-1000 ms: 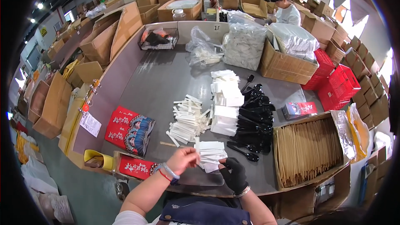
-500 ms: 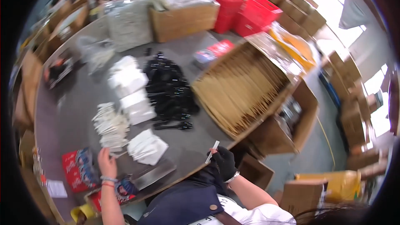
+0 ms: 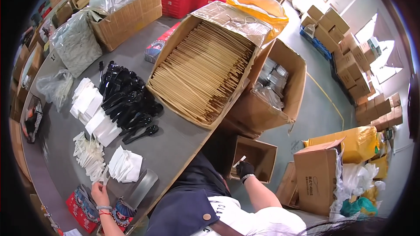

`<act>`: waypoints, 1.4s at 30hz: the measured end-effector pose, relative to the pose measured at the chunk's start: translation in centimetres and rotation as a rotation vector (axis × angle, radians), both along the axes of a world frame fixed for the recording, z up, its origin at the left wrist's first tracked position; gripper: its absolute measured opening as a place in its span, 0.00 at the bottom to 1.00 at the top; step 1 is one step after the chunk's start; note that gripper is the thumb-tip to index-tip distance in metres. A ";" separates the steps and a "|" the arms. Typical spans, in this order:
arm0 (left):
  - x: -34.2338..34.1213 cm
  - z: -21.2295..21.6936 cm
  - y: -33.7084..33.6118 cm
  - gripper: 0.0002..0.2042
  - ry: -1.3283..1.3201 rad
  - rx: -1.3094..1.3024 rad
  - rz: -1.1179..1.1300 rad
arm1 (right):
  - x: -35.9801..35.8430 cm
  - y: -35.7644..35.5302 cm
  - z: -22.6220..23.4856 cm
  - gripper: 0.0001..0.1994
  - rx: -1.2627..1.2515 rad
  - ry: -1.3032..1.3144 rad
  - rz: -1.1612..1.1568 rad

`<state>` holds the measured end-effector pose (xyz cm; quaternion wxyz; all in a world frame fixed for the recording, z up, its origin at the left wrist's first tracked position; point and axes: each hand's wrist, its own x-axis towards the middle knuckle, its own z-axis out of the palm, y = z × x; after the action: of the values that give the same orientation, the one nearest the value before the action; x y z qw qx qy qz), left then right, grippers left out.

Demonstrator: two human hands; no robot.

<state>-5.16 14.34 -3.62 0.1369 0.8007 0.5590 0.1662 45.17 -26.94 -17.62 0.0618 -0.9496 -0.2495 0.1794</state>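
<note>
White strip [image 3: 239,161] at the right fingers [image 3: 245,168]: narrow, flat, held aslant, sticking out to their left; part of it hidden by the grip. Second pale strip [image 3: 104,175] at the tips of the left fingers [image 3: 96,187], pointing away from them; can't tell if gripped. Loose pile of narrow off-white strips [image 3: 89,155] just beyond the left fingers, on the counter [image 3: 162,154]: overlapping, ends uneven, lying at mixed angles.

Strips [image 3: 89,154] apparently made of matt white paper, spoons [image 3: 126,97] made of glossy black plastic, sticks [image 3: 202,71] formed of matt wood, box [image 3: 131,24] made of dull cardboard, right hand [image 3: 245,170] covered in matt black cloth
</note>
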 end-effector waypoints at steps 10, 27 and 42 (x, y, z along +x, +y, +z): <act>1.0 3.4 -0.3 0.05 -0.003 -0.197 0.070 | 3.2 -2.3 -2.3 0.11 -0.222 0.049 -0.034; 2.9 7.9 -6.6 0.05 -0.253 -0.194 0.276 | -1.3 20.0 21.1 0.04 0.747 -0.063 0.522; 12.0 7.1 -4.3 0.04 -0.366 -0.098 0.035 | 11.3 34.3 21.4 0.15 0.112 -0.425 0.432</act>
<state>6.85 10.03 3.43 0.2722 0.7396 0.5462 0.2839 56.52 7.40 3.74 0.0209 -0.8861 -0.4622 -0.0282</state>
